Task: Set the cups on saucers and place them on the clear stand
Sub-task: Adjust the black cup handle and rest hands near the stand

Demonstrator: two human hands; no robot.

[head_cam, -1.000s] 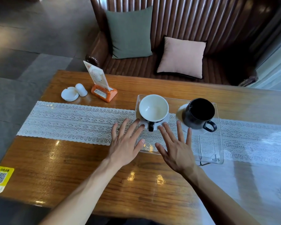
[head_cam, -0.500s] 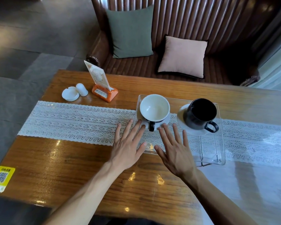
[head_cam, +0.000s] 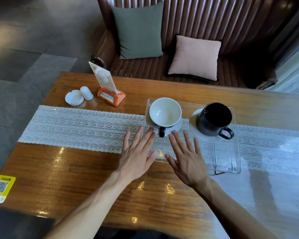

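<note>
A clear stand (head_cam: 231, 159) rests on the lace runner (head_cam: 79, 128). On its left part a cup, white inside (head_cam: 165, 112), sits on a white saucer (head_cam: 177, 125), its black handle turned toward me. On the right a black cup (head_cam: 213, 119) stands on another white saucer (head_cam: 193, 130), handle to the right. My left hand (head_cam: 136, 152) lies flat with fingers spread, just in front of the white cup's saucer. My right hand (head_cam: 186, 156) is flat and spread beside it, over the stand's front edge. Both hands hold nothing.
On the wooden table (head_cam: 76, 178) at the back left stand an orange menu holder (head_cam: 109, 91), a white ashtray (head_cam: 74, 97) and a small white shaker (head_cam: 86, 93). A yellow QR sticker (head_cam: 2, 187) marks the near left corner. A sofa with green (head_cam: 138, 30) and pink (head_cam: 194, 57) cushions is behind.
Both hands have drawn back slightly toward me from the white cup's saucer and stay flat and spread. The cups have not moved.
</note>
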